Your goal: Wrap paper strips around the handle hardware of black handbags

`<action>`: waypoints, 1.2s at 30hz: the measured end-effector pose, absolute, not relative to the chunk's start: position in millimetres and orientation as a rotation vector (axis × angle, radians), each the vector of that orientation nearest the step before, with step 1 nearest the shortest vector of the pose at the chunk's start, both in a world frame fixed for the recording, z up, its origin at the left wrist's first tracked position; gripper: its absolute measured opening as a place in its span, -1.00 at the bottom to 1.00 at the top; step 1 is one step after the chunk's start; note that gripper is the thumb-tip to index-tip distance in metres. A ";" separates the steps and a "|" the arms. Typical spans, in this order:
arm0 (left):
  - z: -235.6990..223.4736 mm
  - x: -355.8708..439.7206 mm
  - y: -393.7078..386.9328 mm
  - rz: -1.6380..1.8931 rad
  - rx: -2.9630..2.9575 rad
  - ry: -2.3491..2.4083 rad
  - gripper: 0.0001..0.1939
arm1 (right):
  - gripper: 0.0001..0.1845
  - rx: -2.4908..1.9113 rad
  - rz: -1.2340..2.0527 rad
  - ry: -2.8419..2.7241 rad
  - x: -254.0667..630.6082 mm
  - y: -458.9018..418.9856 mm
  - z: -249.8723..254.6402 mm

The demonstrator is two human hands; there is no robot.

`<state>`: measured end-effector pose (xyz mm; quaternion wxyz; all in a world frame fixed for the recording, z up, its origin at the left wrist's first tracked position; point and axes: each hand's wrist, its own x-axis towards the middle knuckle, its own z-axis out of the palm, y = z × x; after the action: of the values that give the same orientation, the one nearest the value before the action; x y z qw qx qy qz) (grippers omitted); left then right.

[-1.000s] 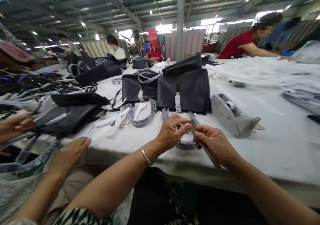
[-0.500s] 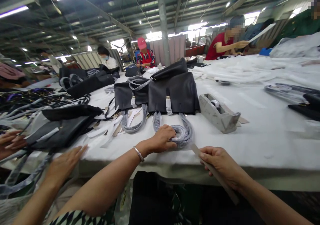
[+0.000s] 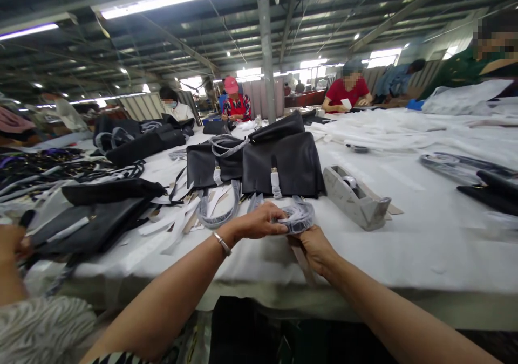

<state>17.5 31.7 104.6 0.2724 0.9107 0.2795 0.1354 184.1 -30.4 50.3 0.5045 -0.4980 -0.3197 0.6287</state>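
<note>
Item in hand: a clear-wrapped coil (image 3: 300, 215) of strap, located at the near side of the desk (image 3: 445, 251), directly in front of a black bag (image 3: 283, 162). The left hand (image 3: 262, 221) has its grip closed over the coil's left side, thumb toward the near edge; this presumably stops the stacked turns from springing apart. The right hand (image 3: 319, 246) is at the coil's near right edge, its grip pinching a brown strip (image 3: 302, 264); some fingertips are hidden beneath the coil. The strip's loose end hangs toward the desk edge, apparently to leave its other end free against the coil. Whether the coil touches the cloth cannot be told.

The bag lies with its front up, its closure tab covered by a white wrap (image 3: 275, 185), likely against scratches. A second black bag (image 3: 210, 164) adjoins on the left, its wrapped handle (image 3: 220, 213) laid forward, seemingly clear of the leather. Paper strips (image 3: 180, 224) lie beside that handle. To the right, a grey tape dispenser (image 3: 358, 199) stands just beside the first bag, within easy reach. Farther left, a co-worker's hand (image 3: 14, 242) is at another black bag (image 3: 97, 221).
</note>
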 end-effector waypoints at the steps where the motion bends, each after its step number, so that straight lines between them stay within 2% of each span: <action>1: 103.6 18.8 29.2 0.360 2.469 0.776 -0.74 | -0.56 -1.142 1.513 -0.753 181.6 -30.8 47.5; 5: 93.1 28.1 16.9 0.349 2.634 0.891 -0.83 | -0.60 -1.111 1.512 -0.857 192.6 -37.6 45.1; 9: 68.2 37.0 4.5 0.266 2.825 0.942 -0.84 | -0.86 -1.537 1.494 -1.287 246.4 -48.0 53.2; 12: 51.1 39.2 -0.2 0.288 2.899 0.920 -0.82 | -0.80 -1.792 0.931 -1.718 283.2 -49.8 65.9; 14: 45.2 39.5 -1.2 0.316 2.909 0.927 -0.81 | -0.78 -1.730 0.564 -1.856 286.9 -45.1 74.2; 16: 42.9 39.7 -1.7 0.327 2.900 0.945 -0.81 | -0.75 -1.615 0.439 -1.943 272.7 -36.0 77.9; 24: 32.4 39.5 -3.6 0.441 2.853 0.970 -0.78 | -0.73 -1.618 0.256 -2.381 214.0 -4.6 52.5; 31: 17.5 35.2 0.8 0.784 2.576 0.986 -0.59 | -0.76 -1.488 0.350 -2.249 227.2 -3.3 40.4; 36: 13.2 35.7 5.4 0.848 2.434 1.015 -0.49 | -0.78 -1.424 0.470 -2.052 225.2 -0.3 35.8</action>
<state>35.7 5.4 13.2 0.1847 0.8636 0.3600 0.3009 225.2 -0.3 35.8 0.2956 -0.5352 -0.7713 0.1766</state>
